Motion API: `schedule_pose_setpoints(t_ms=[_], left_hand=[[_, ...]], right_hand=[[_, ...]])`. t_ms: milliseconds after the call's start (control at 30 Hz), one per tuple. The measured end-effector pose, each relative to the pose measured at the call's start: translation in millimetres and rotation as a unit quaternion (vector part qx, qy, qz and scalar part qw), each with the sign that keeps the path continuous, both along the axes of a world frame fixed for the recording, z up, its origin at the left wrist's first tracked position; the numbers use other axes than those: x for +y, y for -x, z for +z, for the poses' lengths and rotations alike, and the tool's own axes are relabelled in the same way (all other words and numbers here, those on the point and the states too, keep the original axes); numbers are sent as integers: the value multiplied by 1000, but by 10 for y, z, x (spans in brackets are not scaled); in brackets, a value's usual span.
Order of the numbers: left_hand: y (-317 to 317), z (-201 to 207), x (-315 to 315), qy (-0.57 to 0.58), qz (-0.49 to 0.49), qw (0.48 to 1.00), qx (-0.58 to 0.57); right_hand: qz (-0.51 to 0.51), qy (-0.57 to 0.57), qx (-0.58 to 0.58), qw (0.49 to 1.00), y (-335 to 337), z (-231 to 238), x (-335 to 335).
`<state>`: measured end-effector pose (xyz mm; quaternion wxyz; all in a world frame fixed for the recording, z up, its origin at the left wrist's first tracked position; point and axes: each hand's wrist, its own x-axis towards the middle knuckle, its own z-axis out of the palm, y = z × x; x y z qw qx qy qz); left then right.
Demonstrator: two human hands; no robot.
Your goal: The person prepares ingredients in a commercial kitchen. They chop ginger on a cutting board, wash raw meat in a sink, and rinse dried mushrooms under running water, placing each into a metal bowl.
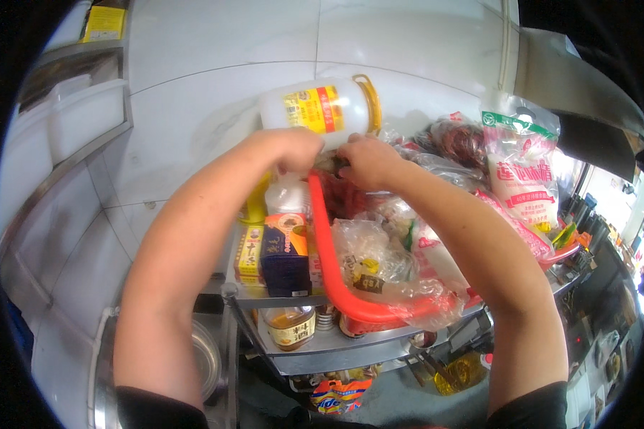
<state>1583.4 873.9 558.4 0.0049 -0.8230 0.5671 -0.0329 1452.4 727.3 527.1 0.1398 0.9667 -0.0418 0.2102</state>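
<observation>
Both my arms reach over a red plastic basket [323, 243] on a metal shelf. At its far left corner my left hand [300, 149] is closed, its fingertips mostly hidden. My right hand [369, 163] is beside it, fingers bent and pinched together over the basket. What they grip between them is too small and covered to make out. Right behind the hands a large white plastic jar [318, 107] with a yellow and red label lies on its side. Inside the basket, clear plastic bags [372, 250] crowd together, with dark reddish bagged goods [456, 139] farther back.
Left of the basket stand a dark blue and orange box [285, 257], a yellow box [250, 255] and a white bottle [288, 196]. A white bag with a green band [522, 164] rises at the right. Lower down are a glass jar [290, 327] and an oil bottle [459, 373].
</observation>
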Motion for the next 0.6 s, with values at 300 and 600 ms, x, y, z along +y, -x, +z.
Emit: schedule_pose_setpoints(t_ms=[300,600], left_hand=[[-80,-53,26,64,-68,995,-31],[-76,-45,78,77,-56,992,-87]], right_hand=[[26,5,34,999,-133,51,-24],[59,-50,51,996,-211,42,-192]])
